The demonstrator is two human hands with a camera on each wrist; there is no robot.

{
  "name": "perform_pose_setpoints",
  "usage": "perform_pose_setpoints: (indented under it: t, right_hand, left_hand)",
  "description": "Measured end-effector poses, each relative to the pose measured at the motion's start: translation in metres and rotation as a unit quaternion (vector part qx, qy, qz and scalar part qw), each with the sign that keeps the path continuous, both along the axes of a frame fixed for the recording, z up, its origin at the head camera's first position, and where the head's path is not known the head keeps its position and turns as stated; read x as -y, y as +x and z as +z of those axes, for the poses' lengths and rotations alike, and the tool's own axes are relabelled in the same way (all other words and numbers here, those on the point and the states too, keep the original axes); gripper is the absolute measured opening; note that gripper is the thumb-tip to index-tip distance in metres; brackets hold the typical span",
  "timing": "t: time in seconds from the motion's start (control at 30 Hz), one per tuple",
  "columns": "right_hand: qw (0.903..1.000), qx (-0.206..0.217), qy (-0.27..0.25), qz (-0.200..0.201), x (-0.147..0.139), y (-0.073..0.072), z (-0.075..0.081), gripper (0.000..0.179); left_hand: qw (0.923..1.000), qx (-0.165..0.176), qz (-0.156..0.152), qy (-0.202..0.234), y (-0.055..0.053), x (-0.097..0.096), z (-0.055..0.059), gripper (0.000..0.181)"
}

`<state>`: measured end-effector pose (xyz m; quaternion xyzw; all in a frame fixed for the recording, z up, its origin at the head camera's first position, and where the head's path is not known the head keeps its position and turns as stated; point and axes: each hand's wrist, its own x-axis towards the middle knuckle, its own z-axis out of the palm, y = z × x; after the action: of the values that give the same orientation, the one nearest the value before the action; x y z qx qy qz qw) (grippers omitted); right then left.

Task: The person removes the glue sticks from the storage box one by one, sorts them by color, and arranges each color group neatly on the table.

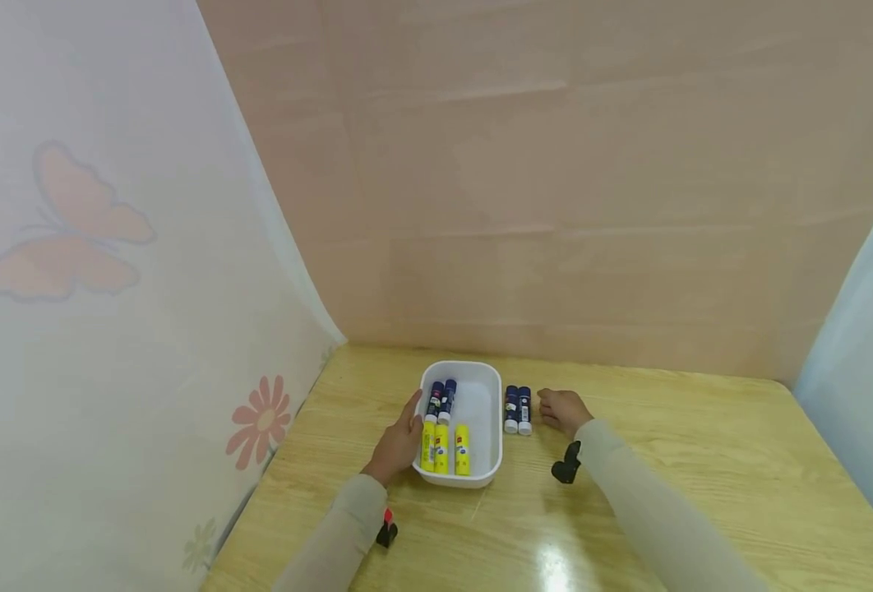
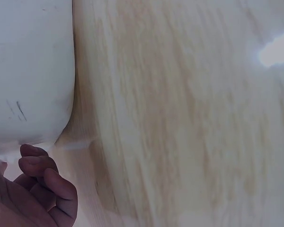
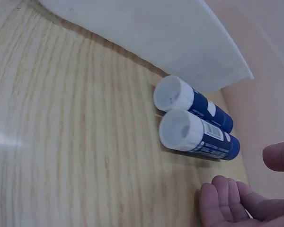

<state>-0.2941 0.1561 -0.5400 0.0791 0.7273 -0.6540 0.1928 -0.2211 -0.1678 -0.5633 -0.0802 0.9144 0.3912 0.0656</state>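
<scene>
A white plastic tray (image 1: 484,473) stands on the wooden table, with two dark blue glue sticks (image 1: 447,401) and three yellow glue sticks (image 1: 462,450) lying inside along its left part. My left hand (image 1: 398,444) holds the tray at its left side, thumb by the rim; in the left wrist view the fingers (image 2: 61,189) bend close against the outer wall. Two more blue glue sticks (image 3: 213,142) with white caps lie side by side on the table, right of the tray. Just right of them is my right hand (image 1: 564,411), fingers loosely bent, thumb apart, holding nothing.
The wooden table (image 1: 673,460) extends to both sides of the tray. A tan sheet (image 1: 555,205) rises behind it, and a white cloth with flower and butterfly prints (image 1: 185,345) hangs at the left. Another pale cloth (image 1: 858,353) hangs at the right.
</scene>
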Motion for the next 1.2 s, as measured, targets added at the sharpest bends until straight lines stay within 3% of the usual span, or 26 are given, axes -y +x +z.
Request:
perform_pose_setpoints:
  t: [0.23,0.73,1.2]
  right_hand:
    - [0.9999,-0.004,0.007,0.015,-0.004,-0.003,0.019,0.059]
    - [0.9973,-0.006,-0.07,0.019,0.031,-0.01,0.049,0.056]
    - [0.9912,-0.018,-0.08,0.104,0.067,-0.007,0.059,0.053]
  left_hand:
    - [1.0,-0.006,0.002,0.002,-0.002,0.0,0.0,0.053]
    - [1.0,0.0,-0.003,0.009,0.0,0.0,0.003,0.053]
    - [1.0,0.004,0.006,0.002,0.002,-0.006,0.007,0.052]
